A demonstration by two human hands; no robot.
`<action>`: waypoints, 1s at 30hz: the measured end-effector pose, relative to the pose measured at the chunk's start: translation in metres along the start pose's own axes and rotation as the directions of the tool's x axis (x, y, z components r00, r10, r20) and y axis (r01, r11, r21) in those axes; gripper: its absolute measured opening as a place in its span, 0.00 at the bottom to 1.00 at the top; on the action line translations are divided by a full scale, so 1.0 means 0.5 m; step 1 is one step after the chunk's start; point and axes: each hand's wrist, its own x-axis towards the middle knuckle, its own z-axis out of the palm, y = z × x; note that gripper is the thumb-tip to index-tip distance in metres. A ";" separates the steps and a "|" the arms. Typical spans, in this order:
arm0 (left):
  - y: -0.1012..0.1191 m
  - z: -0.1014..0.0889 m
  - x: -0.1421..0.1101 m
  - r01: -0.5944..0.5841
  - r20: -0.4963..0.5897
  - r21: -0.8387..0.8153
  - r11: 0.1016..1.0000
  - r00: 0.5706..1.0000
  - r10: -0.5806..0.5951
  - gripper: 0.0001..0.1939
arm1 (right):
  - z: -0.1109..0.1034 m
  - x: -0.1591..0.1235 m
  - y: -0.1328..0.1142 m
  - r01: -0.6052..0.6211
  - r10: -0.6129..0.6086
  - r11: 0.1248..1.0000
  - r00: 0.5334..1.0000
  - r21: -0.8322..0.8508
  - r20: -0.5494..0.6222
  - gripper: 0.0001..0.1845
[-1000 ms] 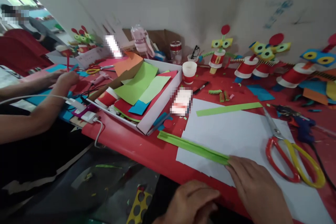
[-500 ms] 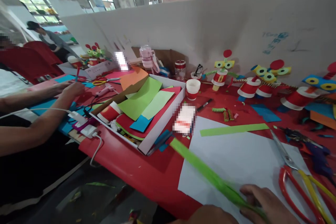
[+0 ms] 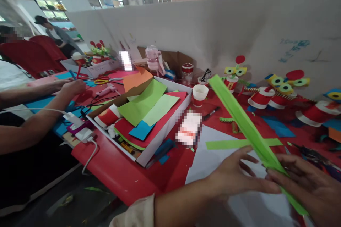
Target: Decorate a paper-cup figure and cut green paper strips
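A long folded strip of bright green paper (image 3: 239,118) slants upward above the table. My right hand (image 3: 309,184) pinches its lower part between thumb and fingers. Beside it, my left hand (image 3: 237,175) is open, fingers apart, with its thumb tip close to the strip; whether it touches cannot be made out. Under both hands lies a white sheet (image 3: 198,156). Another flat green strip (image 3: 226,144) rests across this sheet, passing behind the held one. My right hand hides most of the scissors.
A white box (image 3: 166,127) of coloured paper stands to the left, near a paper cup (image 3: 199,94) and a black pen (image 3: 211,113). Paper-cup figures (image 3: 262,97) line the partition. A dark tool (image 3: 317,156) lies at right. A co-worker's arms (image 3: 39,113) occupy the far left.
My right hand has raised the green strip from low over the sheet to a steep slant. My left hand has come up beside it. The view has shifted slightly.
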 end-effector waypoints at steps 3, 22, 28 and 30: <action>0.018 -0.014 0.016 0.009 -0.029 -0.259 0.966 0.999 -0.018 0.36 | 0.031 0.012 -0.007 -0.096 0.089 0.984 0.995 0.151 0.054 0.17; -0.002 -0.030 0.012 -0.051 -0.241 -0.120 0.992 0.970 0.021 0.12 | 0.081 -0.002 0.033 -0.104 0.111 0.887 0.994 0.451 0.010 0.13; -0.001 -0.024 0.016 -0.074 -0.331 -0.179 0.981 0.944 0.011 0.17 | 0.077 -0.001 0.046 -0.039 0.086 0.932 0.989 0.360 -0.116 0.16; 0.002 -0.020 0.015 -0.075 -0.304 -0.210 0.975 0.953 0.008 0.15 | 0.078 0.000 0.050 -0.023 0.074 0.952 0.985 0.306 -0.155 0.16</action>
